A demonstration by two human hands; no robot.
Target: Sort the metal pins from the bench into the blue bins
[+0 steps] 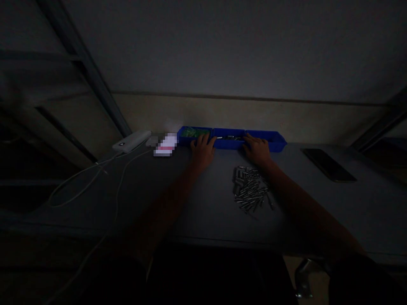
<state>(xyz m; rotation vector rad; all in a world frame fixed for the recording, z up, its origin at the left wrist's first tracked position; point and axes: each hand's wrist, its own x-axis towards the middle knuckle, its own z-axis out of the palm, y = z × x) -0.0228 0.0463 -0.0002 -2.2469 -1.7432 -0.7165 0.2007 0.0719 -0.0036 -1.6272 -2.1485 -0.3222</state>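
A row of joined blue bins (229,145) stands at the back of the grey table. My left hand (202,151) lies over the front rim near the left divider, its fingers apart and bent over the edge. Green pieces (188,132) fill the left compartment. Beside my left thumb shows a small bright piece (219,137). My right hand (259,150) rests on the rim near the right divider, fingers apart, with nothing visible in it. Dark and shiny metal pieces (232,137) lie in the middle compartment. Nearer me is a pile of thin metal pins (252,195).
Short metal cylinders (238,176) lie at the pile's left side. A dark phone (329,164) lies at right. On the left are a white device (132,142), a lit, blurred-out screen (165,145) and a loose white cable (117,190). A wall stands behind.
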